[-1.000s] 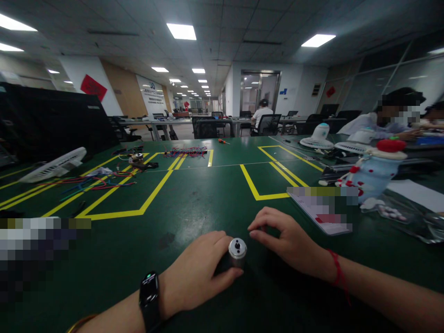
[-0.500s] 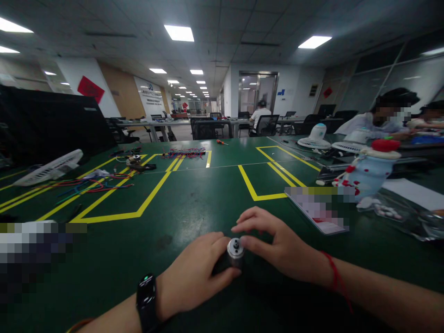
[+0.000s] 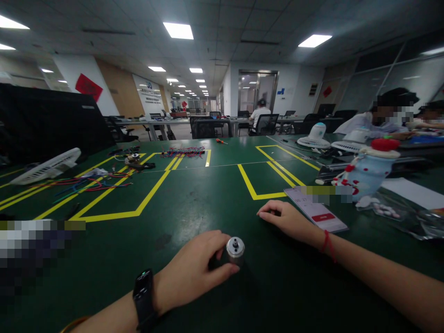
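A small silver metal motor [image 3: 236, 249], shaped like a short cylinder, stands upright with a dark shaft on its top face. My left hand [image 3: 196, 266] holds it from the left, thumb at its near side and index finger against its far left edge. My right hand [image 3: 282, 217] lies farther right and forward over the table, apart from the motor. Its fingers are curled in and the thumb lies close to the index finger; whatever may be between them is hidden. A phone [image 3: 335, 222] lies just beyond my right wrist.
The green table [image 3: 194, 199] carries yellow tape outlines. Loose wires [image 3: 93, 185] and a white fan [image 3: 48, 167] lie at left, a wire bundle [image 3: 185, 151] and screwdriver [image 3: 221, 141] farther back. At right stand a blue bottle [image 3: 369, 171] and plastic bags [image 3: 385, 210]; another person [image 3: 367, 121] sits beyond.
My right hand has left the motor's top and moved right and forward toward the phone, its fingers curling in. My left hand has stayed on the motor.
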`<state>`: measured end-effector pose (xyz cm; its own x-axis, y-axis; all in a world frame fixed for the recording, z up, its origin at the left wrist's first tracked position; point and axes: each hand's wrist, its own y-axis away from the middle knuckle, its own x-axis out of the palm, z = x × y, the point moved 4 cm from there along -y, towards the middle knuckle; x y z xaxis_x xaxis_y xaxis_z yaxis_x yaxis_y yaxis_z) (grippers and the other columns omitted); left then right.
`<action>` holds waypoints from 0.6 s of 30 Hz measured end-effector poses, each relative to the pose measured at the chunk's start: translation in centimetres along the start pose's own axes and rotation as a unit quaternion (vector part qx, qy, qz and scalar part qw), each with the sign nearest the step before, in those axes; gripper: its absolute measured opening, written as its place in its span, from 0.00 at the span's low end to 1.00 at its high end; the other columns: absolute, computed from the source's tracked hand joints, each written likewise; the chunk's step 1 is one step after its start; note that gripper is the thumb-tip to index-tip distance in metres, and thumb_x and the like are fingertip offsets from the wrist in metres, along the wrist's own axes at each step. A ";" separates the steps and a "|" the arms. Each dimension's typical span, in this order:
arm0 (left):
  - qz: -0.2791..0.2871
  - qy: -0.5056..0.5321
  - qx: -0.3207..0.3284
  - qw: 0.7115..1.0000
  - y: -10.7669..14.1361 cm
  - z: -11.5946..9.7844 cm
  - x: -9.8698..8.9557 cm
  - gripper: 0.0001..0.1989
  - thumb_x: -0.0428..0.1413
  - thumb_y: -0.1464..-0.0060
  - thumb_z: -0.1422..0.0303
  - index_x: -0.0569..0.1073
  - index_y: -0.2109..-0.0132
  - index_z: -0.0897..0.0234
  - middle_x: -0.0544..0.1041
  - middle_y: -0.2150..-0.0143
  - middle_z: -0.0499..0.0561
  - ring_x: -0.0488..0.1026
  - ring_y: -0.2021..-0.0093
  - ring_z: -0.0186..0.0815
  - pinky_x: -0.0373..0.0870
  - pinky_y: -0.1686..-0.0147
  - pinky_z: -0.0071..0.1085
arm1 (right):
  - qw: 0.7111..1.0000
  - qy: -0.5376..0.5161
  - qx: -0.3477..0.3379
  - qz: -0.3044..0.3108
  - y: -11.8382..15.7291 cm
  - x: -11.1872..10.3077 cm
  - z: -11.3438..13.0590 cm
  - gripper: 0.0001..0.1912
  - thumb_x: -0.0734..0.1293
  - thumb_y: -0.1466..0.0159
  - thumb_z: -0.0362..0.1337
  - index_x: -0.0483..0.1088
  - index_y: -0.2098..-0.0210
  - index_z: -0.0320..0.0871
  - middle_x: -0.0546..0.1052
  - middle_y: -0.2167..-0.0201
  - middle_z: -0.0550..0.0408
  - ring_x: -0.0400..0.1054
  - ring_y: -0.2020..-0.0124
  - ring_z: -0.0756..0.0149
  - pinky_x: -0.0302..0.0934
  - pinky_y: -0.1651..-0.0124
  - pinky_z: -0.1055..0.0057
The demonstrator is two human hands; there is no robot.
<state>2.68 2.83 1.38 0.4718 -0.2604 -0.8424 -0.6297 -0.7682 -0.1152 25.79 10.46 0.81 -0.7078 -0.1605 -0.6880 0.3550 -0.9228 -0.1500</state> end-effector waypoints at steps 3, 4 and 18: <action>-0.001 -0.002 0.000 1.000 -0.1 0.0 0.1 0.10 0.56 0.39 0.61 0.66 0.64 0.62 0.68 0.67 0.46 0.63 0.68 0.35 0.56 0.69 0.29 | 1.000 -0.004 -0.017 -0.011 0.9 0.6 2.2 0.11 0.65 0.36 0.41 0.76 0.62 0.41 0.77 0.64 0.52 0.69 0.65 0.64 0.62 0.62 0.66; 0.000 -0.003 0.001 1.000 -0.1 0.1 0.1 0.10 0.56 0.39 0.61 0.66 0.64 0.63 0.68 0.67 0.46 0.63 0.68 0.35 0.56 0.69 0.29 | 0.999 -0.019 -0.033 -0.007 1.4 1.1 3.3 0.10 0.65 0.35 0.40 0.75 0.62 0.41 0.77 0.66 0.53 0.69 0.66 0.65 0.62 0.64 0.67; 0.000 0.001 0.006 1.000 0.0 0.0 0.1 0.11 0.55 0.40 0.61 0.65 0.65 0.62 0.68 0.68 0.46 0.63 0.69 0.34 0.57 0.70 0.29 | 0.987 -0.135 -0.075 0.043 2.8 1.8 5.9 0.08 0.68 0.36 0.41 0.74 0.66 0.42 0.73 0.66 0.56 0.67 0.64 0.68 0.63 0.60 0.70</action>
<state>2.76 2.82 1.26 0.4726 -0.2616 -0.8416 -0.6372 -0.7611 -0.1212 21.84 5.55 3.33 -0.8011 -0.3422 -0.4910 0.4931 -0.8424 -0.2174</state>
